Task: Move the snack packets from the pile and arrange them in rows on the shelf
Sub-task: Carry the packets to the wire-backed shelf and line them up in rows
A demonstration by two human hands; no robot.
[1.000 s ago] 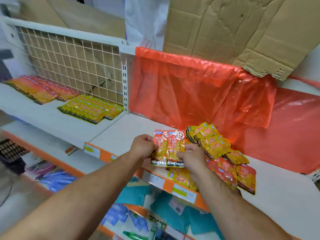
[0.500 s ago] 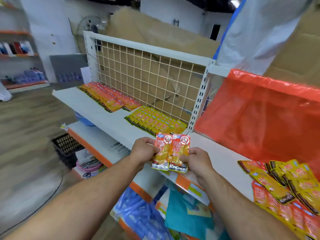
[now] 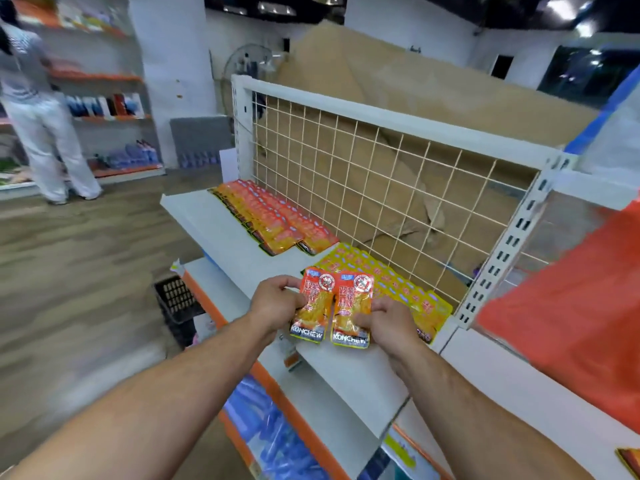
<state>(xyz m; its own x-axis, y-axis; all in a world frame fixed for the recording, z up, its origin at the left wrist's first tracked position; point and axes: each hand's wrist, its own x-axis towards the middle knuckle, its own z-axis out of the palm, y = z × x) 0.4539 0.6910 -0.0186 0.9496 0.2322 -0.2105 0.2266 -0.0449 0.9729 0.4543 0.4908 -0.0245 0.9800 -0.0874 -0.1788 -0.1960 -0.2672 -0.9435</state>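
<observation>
Two orange-and-yellow foil snack packets [image 3: 331, 308] sit side by side above the white metal shelf [image 3: 349, 372], left hand [image 3: 277, 303] pinching the left one, right hand [image 3: 389, 323] the right.

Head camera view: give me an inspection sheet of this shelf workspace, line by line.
Surface: white shelf, front strip bare.
Job's things: left packet and right packet held side by side; orange rows and yellow rows lie on the shelf.
Clutter: stray packet at lower right.
Hands: left hand grips left packet; right hand grips right packet.
Cables: nothing seen.
Surroundings: wire mesh, red plastic sheet, black crate below, a person at far shelves.
</observation>
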